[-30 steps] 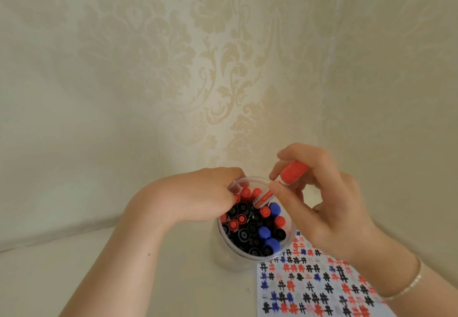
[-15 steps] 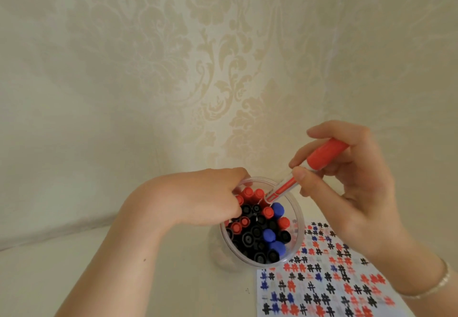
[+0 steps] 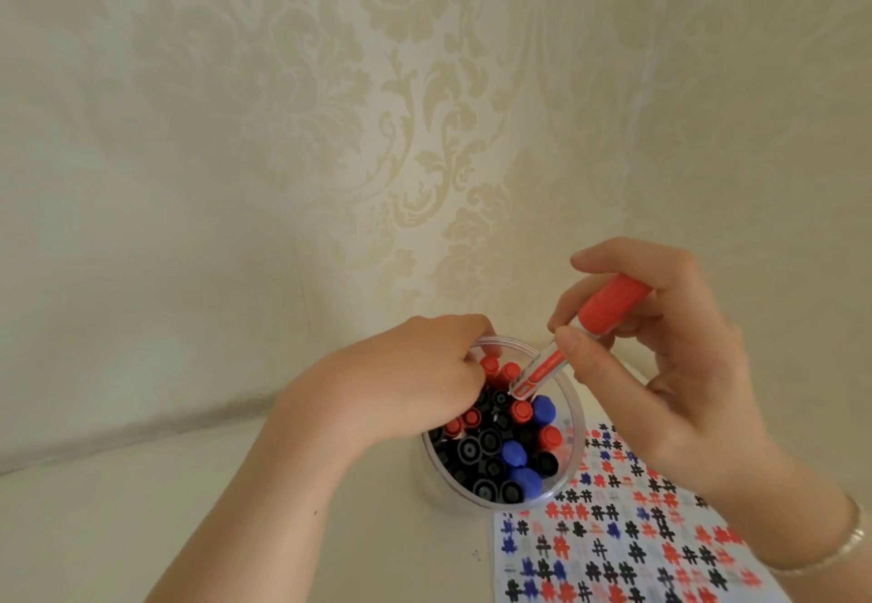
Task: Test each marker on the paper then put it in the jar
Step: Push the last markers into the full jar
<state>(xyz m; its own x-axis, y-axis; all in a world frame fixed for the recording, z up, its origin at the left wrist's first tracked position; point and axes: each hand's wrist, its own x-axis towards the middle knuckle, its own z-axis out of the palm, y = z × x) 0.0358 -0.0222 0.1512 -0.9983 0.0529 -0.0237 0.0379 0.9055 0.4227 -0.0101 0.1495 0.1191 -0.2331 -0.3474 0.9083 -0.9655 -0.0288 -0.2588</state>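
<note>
Pinching red marker (image 3: 571, 347) in R grip (image 3: 660, 366)

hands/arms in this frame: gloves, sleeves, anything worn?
Two bare hands, no gloves. Both forearms show uncovered, no sleeves in view. The right hand has a thin, pale metallic bracelet at the wrist. The left hand and its wrist carry nothing; no rings visible.

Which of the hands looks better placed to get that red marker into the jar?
The right hand: it already pinches the red marker, lower end at the jar mouth. The left hand is busy among the markers inside.
</note>
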